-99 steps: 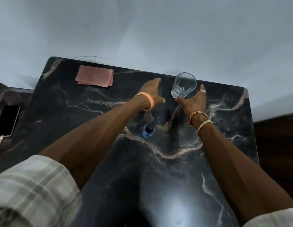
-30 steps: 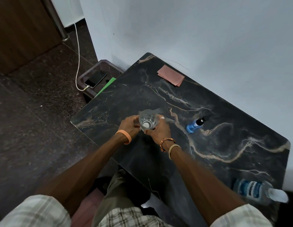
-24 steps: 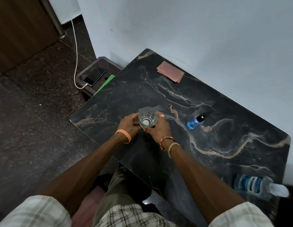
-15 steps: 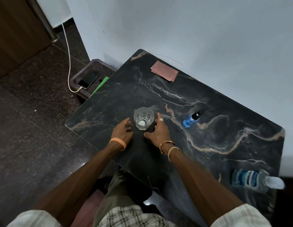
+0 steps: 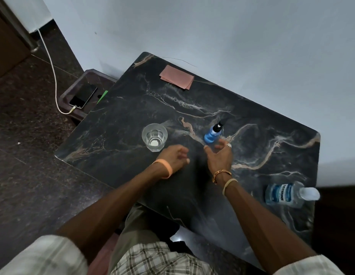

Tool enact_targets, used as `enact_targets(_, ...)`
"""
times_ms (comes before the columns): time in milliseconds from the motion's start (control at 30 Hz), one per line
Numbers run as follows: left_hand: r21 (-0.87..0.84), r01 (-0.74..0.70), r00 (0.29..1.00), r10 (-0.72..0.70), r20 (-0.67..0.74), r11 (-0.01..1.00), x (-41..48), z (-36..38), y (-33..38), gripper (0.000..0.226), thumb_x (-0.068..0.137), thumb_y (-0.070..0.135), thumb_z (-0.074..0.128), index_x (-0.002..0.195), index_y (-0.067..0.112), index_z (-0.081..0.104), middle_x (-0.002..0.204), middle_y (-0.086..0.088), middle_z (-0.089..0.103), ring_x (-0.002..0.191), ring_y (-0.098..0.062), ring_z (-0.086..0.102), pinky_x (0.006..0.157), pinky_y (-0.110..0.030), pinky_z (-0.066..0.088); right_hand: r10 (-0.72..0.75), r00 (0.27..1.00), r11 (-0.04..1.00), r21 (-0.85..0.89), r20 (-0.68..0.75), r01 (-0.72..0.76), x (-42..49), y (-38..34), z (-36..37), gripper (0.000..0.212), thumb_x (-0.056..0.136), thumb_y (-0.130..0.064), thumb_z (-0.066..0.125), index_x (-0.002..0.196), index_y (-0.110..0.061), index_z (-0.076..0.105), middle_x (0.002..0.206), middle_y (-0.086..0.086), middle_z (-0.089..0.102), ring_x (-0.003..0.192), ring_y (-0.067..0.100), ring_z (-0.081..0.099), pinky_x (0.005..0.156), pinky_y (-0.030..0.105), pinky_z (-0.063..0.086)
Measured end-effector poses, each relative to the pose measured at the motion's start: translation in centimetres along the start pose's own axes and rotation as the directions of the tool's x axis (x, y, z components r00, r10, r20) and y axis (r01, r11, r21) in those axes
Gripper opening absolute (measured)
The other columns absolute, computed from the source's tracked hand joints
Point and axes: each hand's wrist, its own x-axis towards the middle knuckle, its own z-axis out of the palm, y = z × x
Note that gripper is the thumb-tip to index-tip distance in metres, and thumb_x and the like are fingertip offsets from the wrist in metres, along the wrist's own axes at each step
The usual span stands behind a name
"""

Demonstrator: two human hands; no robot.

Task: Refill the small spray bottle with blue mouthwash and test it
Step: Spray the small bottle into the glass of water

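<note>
A small spray bottle (image 5: 213, 132) with blue liquid and a black nozzle stands upright near the middle of the black marble table (image 5: 272, 147). My right hand (image 5: 220, 155) hovers just in front of it, fingers spread, not touching it. My left hand (image 5: 173, 156) hangs over the table with loosely curled fingers and holds nothing. A clear drinking glass (image 5: 154, 136) stands to the left of both hands. A large mouthwash bottle (image 5: 287, 194) with a blue label and clear cap stands at the table's right front corner.
A folded pink cloth (image 5: 177, 76) lies at the table's far corner by the white wall. Left of the table, a phone (image 5: 83, 95) on a white charging cable lies in a dark tray on the floor. My knees are under the table's near edge.
Both hands let go of the glass, which now stands at the left. The right hand moved rightward to just before the spray bottle; the left hand drew back.
</note>
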Motion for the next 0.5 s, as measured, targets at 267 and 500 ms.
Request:
enact_targets(267,0.161,-0.090,0.990,0.106,-0.096,0.983,6.8,1.6,6.5,0.043,0.087,0.004,0.056,0.130,0.007,0.054,0.131,-0.016,0.059,0.119,-0.033,0.057,0.102,-0.043,0.046,-0.033,0.999,0.999,0.002,-0.006,0.033,3.0,-0.9,-0.8,0.071,0.077,-0.029,0.079,0.137,-0.012,0.045,0.132,0.007,0.057,0.116,0.024,0.058,0.097,0.040,0.049)
enact_targets(500,0.064,-0.142,0.989,0.144,-0.028,0.988,9.5,2.9,7.0,0.051,0.082,-0.013,0.053,0.127,0.009,0.058,0.127,-0.010,0.063,0.119,-0.025,0.058,0.104,-0.041,0.046,-0.066,0.993,0.994,0.090,0.102,0.056,4.6,-1.2,0.4,0.062,0.081,-0.022,0.077,0.135,-0.011,0.049,0.132,0.007,0.058,0.119,0.022,0.056,0.101,0.042,0.047)
